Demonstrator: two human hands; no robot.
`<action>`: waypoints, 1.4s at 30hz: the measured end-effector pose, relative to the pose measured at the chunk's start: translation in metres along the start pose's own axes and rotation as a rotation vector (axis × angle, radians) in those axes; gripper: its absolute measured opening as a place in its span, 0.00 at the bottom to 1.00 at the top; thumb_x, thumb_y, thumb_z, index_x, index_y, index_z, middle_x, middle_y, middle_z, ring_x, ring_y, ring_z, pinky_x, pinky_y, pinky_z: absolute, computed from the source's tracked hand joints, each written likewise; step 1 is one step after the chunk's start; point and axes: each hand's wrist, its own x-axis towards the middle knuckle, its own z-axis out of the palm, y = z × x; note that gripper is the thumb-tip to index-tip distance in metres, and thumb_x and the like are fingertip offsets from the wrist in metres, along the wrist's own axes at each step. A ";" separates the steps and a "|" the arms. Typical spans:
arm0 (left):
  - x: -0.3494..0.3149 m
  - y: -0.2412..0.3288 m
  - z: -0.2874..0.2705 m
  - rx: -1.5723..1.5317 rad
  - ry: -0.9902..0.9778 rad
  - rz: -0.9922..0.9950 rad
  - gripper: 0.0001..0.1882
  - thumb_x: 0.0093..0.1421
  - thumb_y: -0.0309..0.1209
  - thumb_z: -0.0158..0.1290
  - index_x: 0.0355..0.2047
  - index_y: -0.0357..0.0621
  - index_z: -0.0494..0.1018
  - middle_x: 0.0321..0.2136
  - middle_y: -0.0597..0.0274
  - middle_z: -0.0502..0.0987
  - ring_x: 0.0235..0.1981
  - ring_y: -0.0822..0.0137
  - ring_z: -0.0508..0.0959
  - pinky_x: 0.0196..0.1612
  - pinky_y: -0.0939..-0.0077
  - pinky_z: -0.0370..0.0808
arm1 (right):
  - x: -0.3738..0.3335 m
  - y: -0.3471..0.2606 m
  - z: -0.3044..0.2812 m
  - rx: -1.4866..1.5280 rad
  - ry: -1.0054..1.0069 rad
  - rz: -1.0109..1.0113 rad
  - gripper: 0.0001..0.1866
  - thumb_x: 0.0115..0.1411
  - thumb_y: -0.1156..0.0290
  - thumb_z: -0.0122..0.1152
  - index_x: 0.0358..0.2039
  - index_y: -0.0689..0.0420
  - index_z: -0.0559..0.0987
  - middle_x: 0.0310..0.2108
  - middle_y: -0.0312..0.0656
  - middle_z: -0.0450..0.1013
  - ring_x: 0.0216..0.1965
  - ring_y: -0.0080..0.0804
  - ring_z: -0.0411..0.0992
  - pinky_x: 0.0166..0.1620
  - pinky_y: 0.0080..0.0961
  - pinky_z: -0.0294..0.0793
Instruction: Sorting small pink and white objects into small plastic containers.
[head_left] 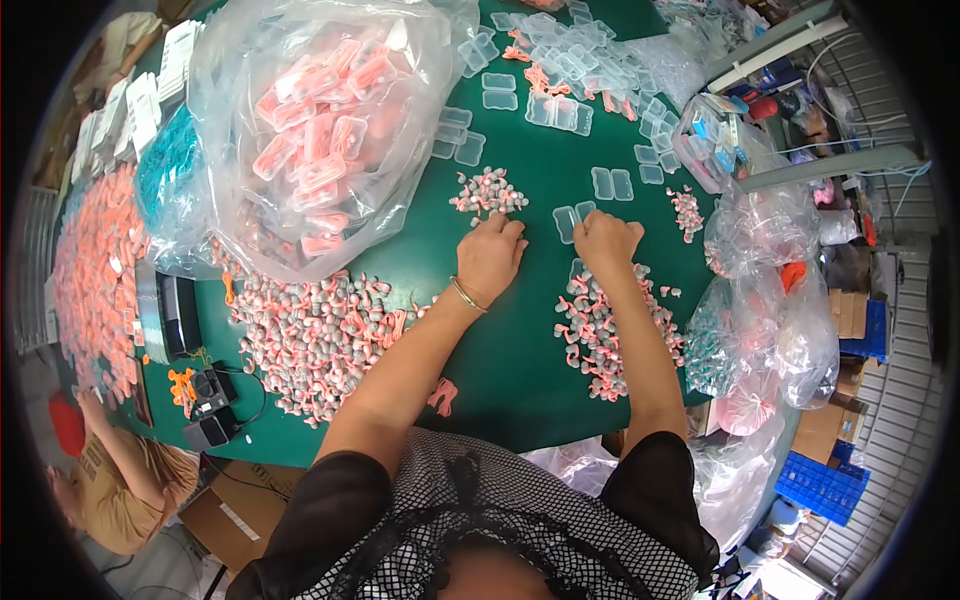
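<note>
My left hand is closed, its curled fingers at the near edge of a small pile of pink-and-grey pieces. Whatever those fingers pinch is hidden. Further right, my right hand is also closed, knuckles up, against an open clear plastic case. I cannot make out what lies inside its grip. Under my right forearm spreads a larger heap of the same pink-and-grey pieces. Beyond that hand lies another open clear case.
A big clear bag of filled pink cases stands at the far left, a wide heap of pink-and-grey pieces nearer me. Clear cases are piled at the back. Stuffed plastic bags line the right edge. A co-worker's arm shows at lower left.
</note>
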 end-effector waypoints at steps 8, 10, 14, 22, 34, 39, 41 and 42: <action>0.001 0.007 0.017 -0.043 0.096 0.012 0.04 0.55 0.27 0.57 0.32 0.46 0.78 0.28 0.59 0.75 0.29 0.55 0.79 0.31 0.61 0.75 | 0.011 0.007 -0.010 0.232 -0.175 0.204 0.13 0.58 0.58 0.58 0.27 0.53 0.83 0.26 0.47 0.78 0.30 0.49 0.76 0.44 0.42 0.71; 0.000 0.003 0.015 -0.042 0.103 0.009 0.04 0.55 0.27 0.57 0.32 0.46 0.78 0.28 0.59 0.76 0.29 0.54 0.79 0.31 0.61 0.75 | 0.007 0.011 -0.012 0.238 -0.155 0.189 0.10 0.57 0.60 0.61 0.29 0.51 0.83 0.27 0.44 0.78 0.32 0.47 0.76 0.44 0.39 0.73; 0.000 0.008 0.018 -0.093 0.076 -0.043 0.03 0.56 0.28 0.57 0.32 0.46 0.78 0.29 0.58 0.76 0.30 0.53 0.79 0.32 0.60 0.76 | -0.001 0.025 -0.001 0.305 0.105 -0.266 0.15 0.48 0.73 0.71 0.38 0.48 0.80 0.35 0.33 0.72 0.43 0.38 0.72 0.43 0.41 0.71; 0.009 0.020 0.032 -0.286 0.088 -0.151 0.03 0.58 0.28 0.57 0.33 0.47 0.78 0.32 0.61 0.79 0.31 0.54 0.80 0.32 0.62 0.77 | 0.024 0.063 -0.004 0.454 0.412 -0.177 0.02 0.55 0.69 0.63 0.29 0.51 0.80 0.28 0.39 0.76 0.30 0.42 0.76 0.35 0.43 0.72; 0.011 0.031 0.039 -0.398 0.134 -0.091 0.04 0.54 0.25 0.61 0.30 0.47 0.79 0.30 0.61 0.79 0.30 0.56 0.80 0.32 0.65 0.76 | 0.082 0.143 0.012 -0.171 0.073 0.419 0.09 0.58 0.64 0.63 0.35 0.53 0.82 0.38 0.44 0.78 0.42 0.45 0.78 0.44 0.48 0.75; 0.017 0.029 0.049 -0.350 0.186 -0.003 0.05 0.52 0.27 0.62 0.30 0.49 0.79 0.30 0.65 0.77 0.32 0.60 0.77 0.34 0.65 0.72 | 0.015 0.083 -0.017 0.752 0.224 -0.114 0.05 0.56 0.77 0.63 0.34 0.57 0.81 0.33 0.43 0.76 0.35 0.38 0.76 0.38 0.30 0.75; 0.017 0.037 0.052 -0.217 0.143 0.001 0.05 0.53 0.28 0.62 0.31 0.49 0.79 0.30 0.67 0.77 0.32 0.61 0.77 0.34 0.66 0.69 | -0.012 0.062 -0.018 0.688 0.170 -0.338 0.07 0.53 0.80 0.64 0.33 0.57 0.80 0.34 0.43 0.75 0.37 0.41 0.75 0.38 0.32 0.75; 0.017 0.038 0.053 -0.218 0.136 -0.001 0.05 0.53 0.28 0.62 0.31 0.49 0.79 0.30 0.67 0.77 0.32 0.61 0.77 0.34 0.66 0.69 | -0.016 0.053 -0.018 0.631 0.179 -0.430 0.07 0.53 0.80 0.64 0.33 0.57 0.80 0.34 0.42 0.74 0.37 0.43 0.74 0.38 0.34 0.74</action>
